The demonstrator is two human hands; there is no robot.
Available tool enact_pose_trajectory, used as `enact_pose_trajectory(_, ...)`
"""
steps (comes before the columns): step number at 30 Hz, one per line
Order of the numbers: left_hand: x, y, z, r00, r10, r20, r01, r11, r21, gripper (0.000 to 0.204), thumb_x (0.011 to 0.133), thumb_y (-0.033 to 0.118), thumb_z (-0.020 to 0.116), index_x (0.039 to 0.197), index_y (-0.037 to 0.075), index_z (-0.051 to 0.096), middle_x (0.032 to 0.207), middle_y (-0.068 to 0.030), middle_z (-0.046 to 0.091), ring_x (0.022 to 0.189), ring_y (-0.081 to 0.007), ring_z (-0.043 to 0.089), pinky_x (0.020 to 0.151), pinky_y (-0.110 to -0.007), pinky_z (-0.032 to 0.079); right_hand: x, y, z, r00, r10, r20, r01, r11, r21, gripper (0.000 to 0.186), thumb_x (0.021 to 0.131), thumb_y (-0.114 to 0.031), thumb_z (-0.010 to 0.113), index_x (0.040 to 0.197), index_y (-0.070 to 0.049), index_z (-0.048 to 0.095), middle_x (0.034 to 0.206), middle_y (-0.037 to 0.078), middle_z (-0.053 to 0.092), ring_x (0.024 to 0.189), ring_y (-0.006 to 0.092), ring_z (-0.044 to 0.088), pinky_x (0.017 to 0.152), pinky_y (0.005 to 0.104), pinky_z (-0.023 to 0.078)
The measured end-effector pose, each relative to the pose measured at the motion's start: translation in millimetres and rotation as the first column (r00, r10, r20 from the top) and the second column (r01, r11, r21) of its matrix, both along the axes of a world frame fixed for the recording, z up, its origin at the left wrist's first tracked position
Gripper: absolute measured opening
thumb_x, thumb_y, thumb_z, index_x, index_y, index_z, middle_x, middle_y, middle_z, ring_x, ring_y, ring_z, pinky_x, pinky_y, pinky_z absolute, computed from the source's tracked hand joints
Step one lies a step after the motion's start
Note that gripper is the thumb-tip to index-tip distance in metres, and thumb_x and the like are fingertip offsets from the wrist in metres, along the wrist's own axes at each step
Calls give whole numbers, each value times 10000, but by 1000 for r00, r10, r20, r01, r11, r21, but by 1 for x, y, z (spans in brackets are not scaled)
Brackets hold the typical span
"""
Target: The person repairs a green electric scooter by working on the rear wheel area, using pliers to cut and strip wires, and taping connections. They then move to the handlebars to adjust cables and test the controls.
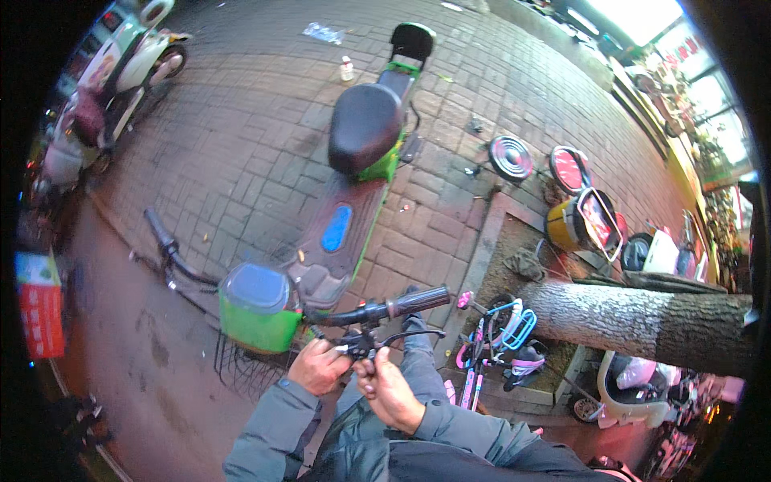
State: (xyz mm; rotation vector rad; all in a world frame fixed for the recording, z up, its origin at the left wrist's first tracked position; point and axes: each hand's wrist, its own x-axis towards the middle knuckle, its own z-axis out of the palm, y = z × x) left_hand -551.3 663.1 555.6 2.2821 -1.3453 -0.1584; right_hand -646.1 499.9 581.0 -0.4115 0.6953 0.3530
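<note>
A green electric scooter (pixel 377 173) stands in front of me, its handlebar turned toward me. My left hand (pixel 320 368) is closed at the black brake lever bracket (pixel 359 345), beside the bar. Close to its right, my right hand (pixel 392 392) has its thumb raised against the bracket's underside and its fingers curled in. What sits between the fingers of either hand is too small to tell. Above the hands runs the black rubber grip (pixel 419 301), with the thin brake lever (pixel 418 335) below it. The opposite grip (pixel 161 231) juts out to the left.
A green front box with a blue-grey lid (pixel 255 287) sits over a wire basket (pixel 241 365). To the right are a child's bicycle (pixel 480 353), a tree trunk (pixel 634 317) and a yellow bucket (pixel 567 225). A white bottle (pixel 346 69) stands on the paving; parked scooters (pixel 120 80) line the left.
</note>
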Motion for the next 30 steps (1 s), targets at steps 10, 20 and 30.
enact_pose_trajectory(10, -7, -8, 30, 989, 112, -96, -95, 982, 165, 73, 795, 160, 675, 781, 109, 624, 722, -56, 576, 709, -262, 576, 638, -405, 467, 3, -11, 10, 994, 102, -39, -98, 990, 105, 504, 1061, -600, 306, 947, -126, 432, 938, -12, 485, 637, 90, 343, 563, 230, 292)
enact_pose_trajectory(20, 34, 1, -14, 921, -382, -73, 377, 923, -74, 135, 810, 192, 659, 705, 208, 576, 510, 28, 521, 395, -129, 554, 351, -298, 407, -5, -6, -4, 991, 114, -76, -113, 993, 17, 600, 1049, -623, 332, 1066, -68, 560, 856, -3, 504, 573, 83, 349, 534, 241, 304)
enact_pose_trajectory(30, 30, 19, -2, 937, -334, -107, 326, 942, -83, 199, 848, 251, 665, 730, 176, 523, 680, -31, 541, 444, -182, 565, 379, -342, 446, 12, -15, 29, 947, 206, -248, -208, 978, 19, 503, 1042, -622, 376, 830, -174, 461, 738, -54, 407, 559, 65, 302, 510, 231, 253)
